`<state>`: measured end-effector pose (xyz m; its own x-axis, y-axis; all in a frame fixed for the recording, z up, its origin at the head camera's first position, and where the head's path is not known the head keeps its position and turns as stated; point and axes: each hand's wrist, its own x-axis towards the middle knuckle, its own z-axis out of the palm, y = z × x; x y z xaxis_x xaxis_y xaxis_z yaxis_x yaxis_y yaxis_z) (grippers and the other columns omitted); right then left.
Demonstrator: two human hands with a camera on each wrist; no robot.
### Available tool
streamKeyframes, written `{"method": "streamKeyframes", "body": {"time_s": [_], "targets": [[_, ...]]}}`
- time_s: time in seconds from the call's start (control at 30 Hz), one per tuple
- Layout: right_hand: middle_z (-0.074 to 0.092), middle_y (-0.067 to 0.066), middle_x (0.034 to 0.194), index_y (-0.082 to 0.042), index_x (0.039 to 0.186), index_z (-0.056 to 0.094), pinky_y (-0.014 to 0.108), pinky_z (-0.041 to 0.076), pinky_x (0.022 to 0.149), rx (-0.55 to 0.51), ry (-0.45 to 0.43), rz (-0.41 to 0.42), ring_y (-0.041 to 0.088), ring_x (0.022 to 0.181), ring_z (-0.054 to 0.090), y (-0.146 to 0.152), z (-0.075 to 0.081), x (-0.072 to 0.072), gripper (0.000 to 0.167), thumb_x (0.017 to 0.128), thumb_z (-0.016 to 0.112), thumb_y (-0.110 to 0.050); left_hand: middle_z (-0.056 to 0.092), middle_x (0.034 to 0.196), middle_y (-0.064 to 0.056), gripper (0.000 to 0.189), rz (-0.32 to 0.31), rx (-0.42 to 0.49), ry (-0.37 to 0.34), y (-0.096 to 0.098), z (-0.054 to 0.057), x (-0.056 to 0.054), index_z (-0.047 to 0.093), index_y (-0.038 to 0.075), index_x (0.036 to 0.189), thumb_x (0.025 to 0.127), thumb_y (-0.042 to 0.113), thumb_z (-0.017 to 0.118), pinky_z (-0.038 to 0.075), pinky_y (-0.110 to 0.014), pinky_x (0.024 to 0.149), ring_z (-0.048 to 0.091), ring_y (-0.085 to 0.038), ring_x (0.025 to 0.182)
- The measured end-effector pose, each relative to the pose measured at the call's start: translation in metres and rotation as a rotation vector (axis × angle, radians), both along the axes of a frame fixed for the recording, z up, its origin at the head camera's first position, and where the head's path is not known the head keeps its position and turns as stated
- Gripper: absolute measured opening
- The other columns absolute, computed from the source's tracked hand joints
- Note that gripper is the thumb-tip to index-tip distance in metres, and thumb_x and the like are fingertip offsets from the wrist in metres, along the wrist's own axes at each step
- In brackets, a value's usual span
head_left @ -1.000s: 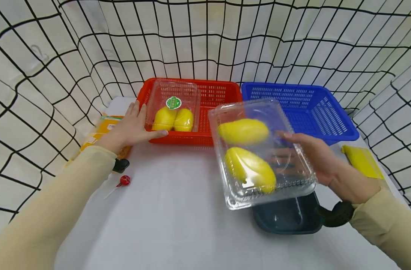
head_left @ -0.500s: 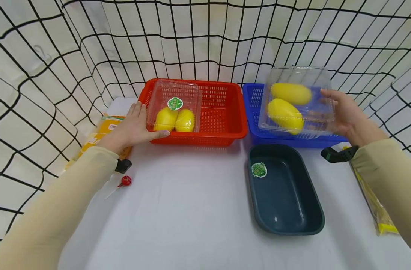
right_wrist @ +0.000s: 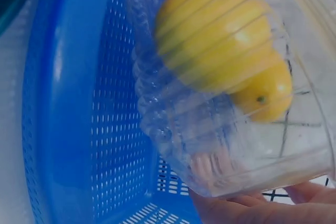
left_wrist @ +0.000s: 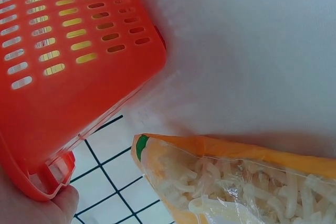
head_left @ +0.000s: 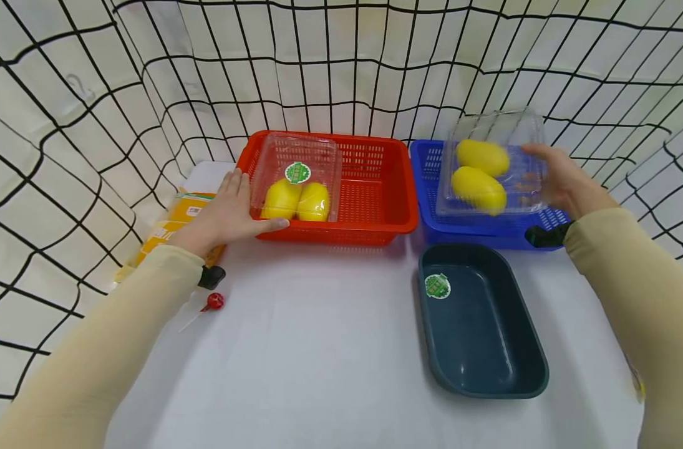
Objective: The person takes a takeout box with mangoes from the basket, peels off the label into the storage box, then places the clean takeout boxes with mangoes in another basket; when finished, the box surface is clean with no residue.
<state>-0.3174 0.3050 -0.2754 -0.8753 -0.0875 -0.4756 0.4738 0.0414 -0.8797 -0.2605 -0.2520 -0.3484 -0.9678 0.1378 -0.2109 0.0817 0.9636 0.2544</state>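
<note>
My right hand holds a clear plastic box with two yellow mangoes inside. In the head view the box overlaps the blue basket; the right wrist view shows it tilted beside the basket wall, fingers at its lower edge. My left hand rests against the left front corner of the red basket, thumb along the front rim. Inside that basket, at the left, leans another clear box with a green sticker and two mangoes.
A dark tray with a green sticker stands in front of the blue basket. A red lollipop lies near my left wrist. An orange bag with pale curled pieces lies left of the red basket. Black wire netting surrounds the table.
My right hand has carried the box of mangoes from above the dark tray back and right to the blue basket, then slightly lower. My left hand stays at the red basket.
</note>
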Motion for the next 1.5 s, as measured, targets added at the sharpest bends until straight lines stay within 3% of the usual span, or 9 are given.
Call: {"method": "streamKeyframes", "body": {"time_s": [0.07,0.13,0.23,0.33,0.6,1.0,1.17,1.37,1.5], "targets": [[0.039,-0.008,0.144,-0.043,0.157,0.012,0.05,0.015,0.13,0.022,0.009,0.013,0.023,0.138,0.035,0.001,-0.001,-0.003,0.077,0.097,0.059,-0.057,-0.016,0.168,-0.028,0.14,0.002,0.002,0.0,0.001,0.0,0.0,-0.012,-0.006,0.159,0.078,0.091,0.047,0.019,-0.067,0.123,-0.01,-0.047,0.157],[0.038,-0.003,0.149,-0.042,0.159,0.011,0.052,0.013,0.13,0.039,0.021,0.035,0.027,0.144,0.031,0.001,-0.003,-0.006,0.078,0.098,0.058,-0.056,-0.016,0.168,-0.028,0.14,0.002,0.004,0.001,0.001,0.0,0.0,-0.011,-0.006,0.159,0.078,0.091,0.047,0.019,-0.067,0.123,-0.01,-0.046,0.157],[0.011,0.008,0.171,-0.04,0.163,-0.001,0.054,0.009,0.13,0.109,0.037,0.082,0.034,0.158,0.012,0.001,-0.005,-0.008,0.086,0.1,0.055,-0.056,-0.015,0.168,-0.028,0.139,-0.002,0.004,0.005,0.002,0.0,0.0,-0.011,-0.006,0.159,0.078,0.091,0.048,0.019,-0.066,0.123,-0.01,-0.046,0.157],[-0.013,0.008,0.173,-0.033,0.164,-0.01,0.057,0.008,0.129,0.198,0.06,0.132,0.039,0.16,0.0,0.002,-0.007,-0.01,0.091,0.101,0.051,-0.058,-0.014,0.168,-0.028,0.139,-0.005,0.005,0.009,0.003,0.0,0.0,-0.01,-0.006,0.159,0.078,0.09,0.048,0.019,-0.065,0.124,-0.009,-0.046,0.158],[-0.009,0.017,0.172,-0.026,0.164,-0.012,0.059,0.013,0.128,0.301,0.048,0.2,0.042,0.158,0.008,0.003,-0.011,-0.016,0.093,0.101,0.048,-0.06,-0.015,0.169,-0.027,0.139,-0.004,0.007,0.011,0.003,0.0,0.001,-0.009,-0.006,0.16,0.078,0.091,0.048,0.016,-0.064,0.125,-0.01,-0.046,0.158],[-0.009,0.015,0.173,-0.03,0.163,-0.018,0.059,0.017,0.128,0.22,-0.05,0.284,0.04,0.156,0.013,0.009,-0.019,-0.026,0.095,0.101,0.046,-0.063,-0.015,0.169,-0.026,0.136,-0.007,-0.004,0.012,0.001,0.0,0.002,-0.008,-0.005,0.16,0.079,0.09,0.047,0.013,-0.064,0.126,-0.011,-0.045,0.158],[0.007,0.015,0.171,-0.029,0.164,-0.012,0.059,0.023,0.126,0.224,-0.061,0.301,0.036,0.15,0.027,0.01,-0.031,-0.023,0.093,0.099,0.041,-0.068,-0.016,0.169,-0.025,0.136,-0.008,-0.006,0.016,-0.001,0.0,0.003,-0.009,-0.005,0.16,0.079,0.09,0.046,0.015,-0.065,0.125,-0.011,-0.045,0.158],[-0.012,0.017,0.172,-0.023,0.163,-0.018,0.063,0.012,0.127,0.19,-0.085,0.288,0.045,0.158,0.006,0.012,-0.043,-0.017,0.097,0.098,0.038,-0.069,-0.016,0.169,-0.025,0.137,-0.008,-0.005,0.016,-0.001,0.001,0.003,-0.009,-0.004,0.161,0.079,0.091,0.046,0.016,-0.065,0.125,-0.01,-0.045,0.158],[-0.007,0.023,0.171,-0.016,0.163,-0.018,0.06,0.016,0.126,0.243,-0.086,0.275,0.047,0.158,0.008,0.009,-0.05,-0.014,0.107,0.093,0.042,-0.071,-0.016,0.169,-0.025,0.137,-0.007,-0.003,0.018,-0.001,0.001,0.003,-0.009,-0.004,0.161,0.079,0.09,0.047,0.016,-0.065,0.125,-0.01,-0.045,0.158]]}}
